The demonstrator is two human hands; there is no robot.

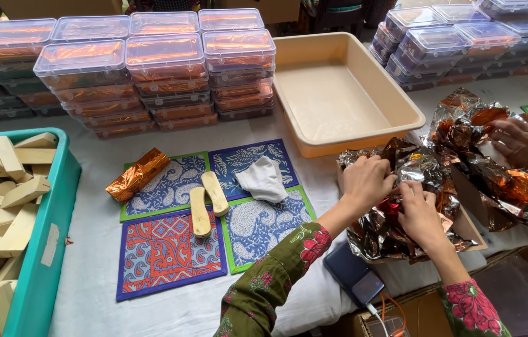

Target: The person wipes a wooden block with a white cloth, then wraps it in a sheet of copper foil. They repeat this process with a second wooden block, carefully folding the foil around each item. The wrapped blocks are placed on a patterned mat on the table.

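Olive-green sleeves, pink-red floral embroidery at cuffs; bare left hand (367, 181), right hand (421, 212).

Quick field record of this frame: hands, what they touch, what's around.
left hand: on crumpled foil sheets, fingers in the pile
right hand: pressed into same foil
another person's hand: on foil farther right
mats: patterned, hold two pale bars, one foil-wrapped bar, white cloth
teal bin: pale blocks
beige tray: empty
lidded boxes: stacked behind
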